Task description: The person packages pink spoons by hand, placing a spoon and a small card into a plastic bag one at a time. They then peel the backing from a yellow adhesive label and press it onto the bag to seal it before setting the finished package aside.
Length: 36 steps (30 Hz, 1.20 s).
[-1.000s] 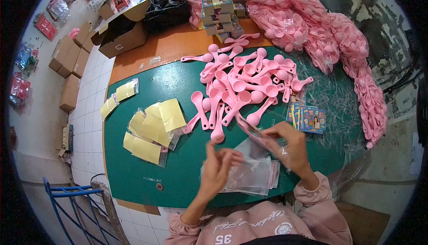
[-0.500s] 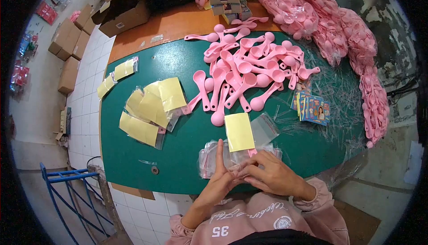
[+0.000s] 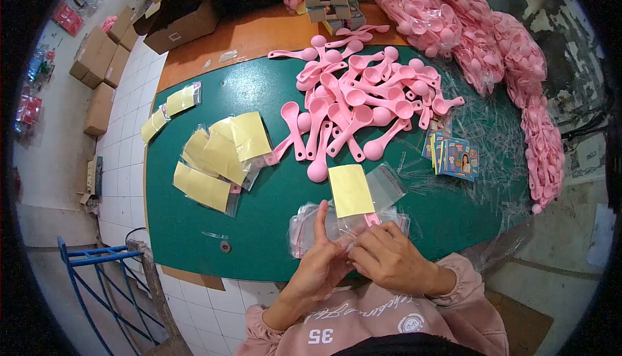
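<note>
Both hands are drawing slightly nearer the body; the left hand [image 3: 322,259] and right hand [image 3: 387,257] are pinching a glossy clear bag [image 3: 363,208] holding a flat yellow card [image 3: 350,189], lying on the green desk [image 3: 278,194].

A clear plastic bag [image 3: 363,207] with a yellow card [image 3: 350,190] and a pink spoon handle [image 3: 373,219] inside lies flat on the green desk [image 3: 272,200], at 6 o'clock from the loose spoons. Its near end rests on a stack of empty clear bags [image 3: 308,229], pinched under both hands.
</note>
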### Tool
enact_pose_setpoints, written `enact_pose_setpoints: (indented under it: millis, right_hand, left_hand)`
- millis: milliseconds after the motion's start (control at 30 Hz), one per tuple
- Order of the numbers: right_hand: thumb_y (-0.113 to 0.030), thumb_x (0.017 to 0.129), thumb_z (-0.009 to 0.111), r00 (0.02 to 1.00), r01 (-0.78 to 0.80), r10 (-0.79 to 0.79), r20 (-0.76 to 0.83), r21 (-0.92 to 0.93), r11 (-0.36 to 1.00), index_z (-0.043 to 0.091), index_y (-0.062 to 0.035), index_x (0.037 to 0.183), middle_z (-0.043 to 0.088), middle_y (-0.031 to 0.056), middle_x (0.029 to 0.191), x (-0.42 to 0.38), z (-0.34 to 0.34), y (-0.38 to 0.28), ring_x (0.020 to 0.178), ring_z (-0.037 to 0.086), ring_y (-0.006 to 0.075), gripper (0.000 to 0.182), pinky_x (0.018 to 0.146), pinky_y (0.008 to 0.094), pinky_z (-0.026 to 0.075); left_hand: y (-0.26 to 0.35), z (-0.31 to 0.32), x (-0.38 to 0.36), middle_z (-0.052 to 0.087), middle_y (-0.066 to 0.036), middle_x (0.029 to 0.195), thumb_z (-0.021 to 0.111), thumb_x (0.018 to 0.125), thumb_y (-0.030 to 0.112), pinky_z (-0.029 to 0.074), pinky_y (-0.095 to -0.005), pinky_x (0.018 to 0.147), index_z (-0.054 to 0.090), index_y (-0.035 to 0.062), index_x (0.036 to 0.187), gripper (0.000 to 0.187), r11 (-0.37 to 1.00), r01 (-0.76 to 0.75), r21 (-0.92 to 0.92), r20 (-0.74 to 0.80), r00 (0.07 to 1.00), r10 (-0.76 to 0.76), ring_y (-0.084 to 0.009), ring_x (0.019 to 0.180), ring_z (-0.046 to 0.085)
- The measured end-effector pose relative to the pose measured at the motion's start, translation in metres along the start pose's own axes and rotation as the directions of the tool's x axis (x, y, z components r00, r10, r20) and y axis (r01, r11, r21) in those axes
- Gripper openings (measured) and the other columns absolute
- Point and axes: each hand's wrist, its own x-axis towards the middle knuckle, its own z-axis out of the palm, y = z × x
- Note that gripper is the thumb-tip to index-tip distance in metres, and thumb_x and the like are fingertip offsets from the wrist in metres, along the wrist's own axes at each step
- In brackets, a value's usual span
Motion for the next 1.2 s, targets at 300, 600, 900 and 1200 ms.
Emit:
enact_pose_setpoints:
  millis: [300, 600, 900, 1200]
  right_hand:
    - [-0.011, 0.067, 0.064, 0.995, 0.07, -0.086, 0.054, 0.247, 0.967, 0.053, -0.0028, 0.081, 0.049, 0.0076, 0.083, -0.002, -0.007, 0.01, 0.082, 0.051, 0.0224, 0.02, 0.075, 0.0345, 0.039]
    - [-0.019, 0.079, 0.06, 0.835, -0.332, 0.533, -0.138, 0.648, 0.686, 0.049, -0.0042, 0.071, 0.05, 0.0091, 0.076, -0.093, -0.123, 0.165, 0.068, 0.049, 0.0202, 0.02, 0.062, 0.0315, 0.042]
    - [-0.016, 0.064, 0.074, 0.865, -0.425, 0.484, -0.132, 0.318, 0.847, 0.051, -0.0012, 0.101, 0.051, 0.0134, 0.092, -0.052, -0.077, 0.073, 0.084, 0.054, 0.0242, 0.046, 0.07, 0.0315, 0.045]
    - [-0.024, 0.067, 0.074, 0.925, -0.334, 0.379, 0.016, 0.508, 0.794, 0.051, -0.01, 0.112, 0.046, 0.0128, 0.099, -0.031, -0.039, 0.01, 0.088, 0.051, 0.0248, 0.052, 0.072, 0.0316, 0.047]
  left_hand:
    - [-0.004, 0.002, 0.007, 0.031, -0.025, 0.133, 0.031, 0.081, -0.012, 0.05, -0.0277, 0.07, -0.01, 0.0302, 0.138, 0.082, 0.983, -0.065, 0.173, -0.004, 0.998, 0.066, -0.0203, 0.093, 0.056]
    - [0.015, 0.011, 0.004, 0.025, -0.026, 0.136, 0.03, 0.079, -0.013, 0.05, -0.0285, 0.077, -0.003, 0.0263, 0.14, 0.08, 0.974, -0.043, 0.224, 0.049, 0.998, 0.033, -0.0358, 0.114, 0.046]
    - [0.011, 0.012, 0.008, 0.025, -0.02, 0.138, 0.03, 0.08, -0.011, 0.048, -0.0215, 0.072, 0.015, 0.0087, 0.139, 0.064, 0.977, 0.006, 0.214, 0.055, 0.998, -0.018, -0.0278, 0.11, 0.051]
    - [0.012, 0.013, 0.009, 0.025, -0.028, 0.135, 0.036, 0.074, -0.011, 0.043, -0.0419, 0.093, 0.015, 0.0047, 0.138, 0.069, 0.973, -0.05, 0.227, 0.047, 0.998, 0.041, -0.043, 0.116, 0.04]
